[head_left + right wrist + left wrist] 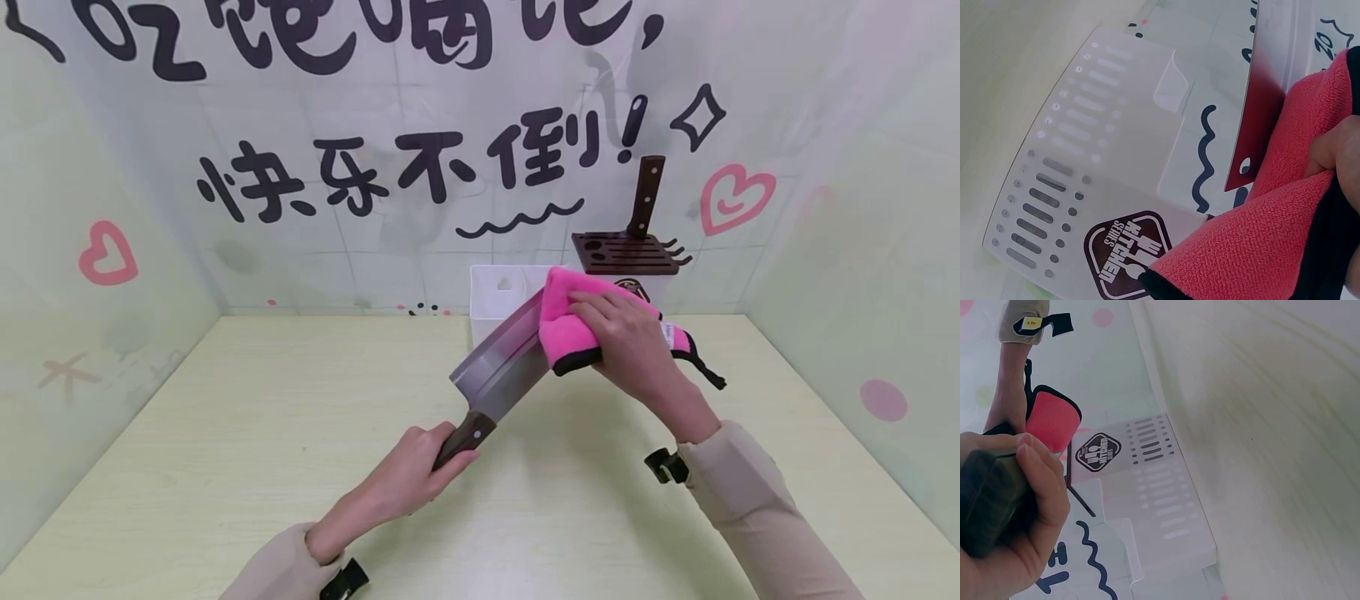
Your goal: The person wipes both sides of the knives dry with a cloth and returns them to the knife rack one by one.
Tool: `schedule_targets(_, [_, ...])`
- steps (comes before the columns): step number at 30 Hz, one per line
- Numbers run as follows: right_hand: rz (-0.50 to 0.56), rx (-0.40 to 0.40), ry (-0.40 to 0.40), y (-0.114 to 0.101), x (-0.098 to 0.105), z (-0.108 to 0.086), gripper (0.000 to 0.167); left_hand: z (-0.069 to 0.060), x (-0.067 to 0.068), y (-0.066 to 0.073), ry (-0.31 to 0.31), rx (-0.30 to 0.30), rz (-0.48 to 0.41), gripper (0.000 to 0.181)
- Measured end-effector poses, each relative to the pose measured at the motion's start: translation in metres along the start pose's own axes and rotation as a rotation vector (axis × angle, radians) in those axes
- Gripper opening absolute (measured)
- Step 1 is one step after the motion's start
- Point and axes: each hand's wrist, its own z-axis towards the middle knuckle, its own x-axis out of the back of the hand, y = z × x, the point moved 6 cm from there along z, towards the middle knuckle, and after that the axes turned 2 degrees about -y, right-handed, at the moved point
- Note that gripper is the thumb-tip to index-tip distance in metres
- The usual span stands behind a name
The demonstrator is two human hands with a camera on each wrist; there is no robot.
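In the head view my left hand (405, 471) grips the dark wooden handle (467, 437) of a cleaver (498, 375). Its broad metal blade slants up and away to the right, above the table. My right hand (630, 346) holds a pink cloth (566, 333) with black edging over the far end of the blade, hiding that part. From the left wrist, the handle butt (991, 494) shows inside the curled fingers of my left hand (1041, 494). In the right wrist view the cloth (1254, 244) lies folded against the blade (1266, 94), with bent fingers (1335, 153) on it.
Behind the cleaver, a white slotted kitchen rack (487, 292) stands against the back wall. Its dark brown slotted top (622, 254) has a brown-handled utensil (647, 196) standing in it. Walls with printed lettering enclose the pale wooden table (300, 417) on three sides.
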Motion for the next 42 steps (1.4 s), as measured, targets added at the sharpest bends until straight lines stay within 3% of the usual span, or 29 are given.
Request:
schedule_targets(16, [-0.015, -0.043, 0.032, 0.008, 0.001, -0.002, 0.044, -0.001, 0.004, -0.002, 0.026, -0.015, 0.008, 0.027])
schedule_targets(42, [-0.048, -0.043, -0.006, 0.001, -0.007, -0.016, 0.055, -0.002, 0.005, -0.002, -0.013, 0.031, -0.144, 0.031])
